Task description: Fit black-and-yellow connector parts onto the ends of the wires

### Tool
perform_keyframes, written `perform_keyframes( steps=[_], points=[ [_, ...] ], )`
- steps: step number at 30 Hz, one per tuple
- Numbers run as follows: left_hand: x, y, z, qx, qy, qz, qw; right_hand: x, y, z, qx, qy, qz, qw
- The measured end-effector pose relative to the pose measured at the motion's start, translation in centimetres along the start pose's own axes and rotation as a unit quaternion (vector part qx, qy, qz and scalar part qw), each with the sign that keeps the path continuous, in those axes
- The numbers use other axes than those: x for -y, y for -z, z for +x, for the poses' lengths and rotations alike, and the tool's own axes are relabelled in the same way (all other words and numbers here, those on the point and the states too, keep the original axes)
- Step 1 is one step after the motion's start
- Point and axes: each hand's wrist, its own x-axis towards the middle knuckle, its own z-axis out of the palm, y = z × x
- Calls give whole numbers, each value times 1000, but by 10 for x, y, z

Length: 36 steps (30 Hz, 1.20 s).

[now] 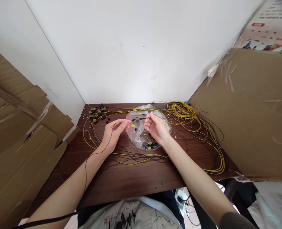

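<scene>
My left hand (114, 133) is closed, thumb and fingers pinching a thin black wire (86, 168) that loops over the wrist and hangs along the forearm. To its right, my right hand (157, 128) is raised with thumb and forefinger pinched together at a small dark piece (143, 118) in line with the left fingertips; its exact kind is too small to tell. Both hands hover over a clear plastic bag (139, 140) lying on the table. Small black and yellow parts (150, 146) sit on or in the bag, and a yellow piece (132, 126) shows near my left fingertips.
Yellow and black wires (182, 111) lie coiled at the back right and sweep around the brown table (141, 178). Several black-and-yellow connector ends (97, 113) are grouped at the back left. Cardboard (255, 121) stands on the right, more cardboard (24, 143) on the left, with a white wall (136, 57) behind.
</scene>
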Motion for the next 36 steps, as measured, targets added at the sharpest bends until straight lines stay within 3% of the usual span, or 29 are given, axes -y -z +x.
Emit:
perform_keyframes(
  steps=[8, 13, 17, 25, 31, 36],
  points=[
    [-6, 11, 9, -40, -3, -100, 994, 3, 4, 3, -57, 34, 26, 997],
    [-7, 10, 7, -34, -2, -57, 998, 5, 5, 3, -61, 70, -35, 995],
    [-6, 3, 1, -13, -11, 52, 998, 0, 1, 1, -20, 55, -73, 996],
    [2, -3, -5, 71, 24, 80, 994, -9, -7, -6, 83, 5, -136, 987],
    [0, -5, -5, 61, 25, 93, 994, -13, -7, -6, 124, 18, -189, 974],
    [-1, -6, -5, 37, 78, 40, 995, -10, -8, -8, 129, 29, -209, 969]
  ],
)
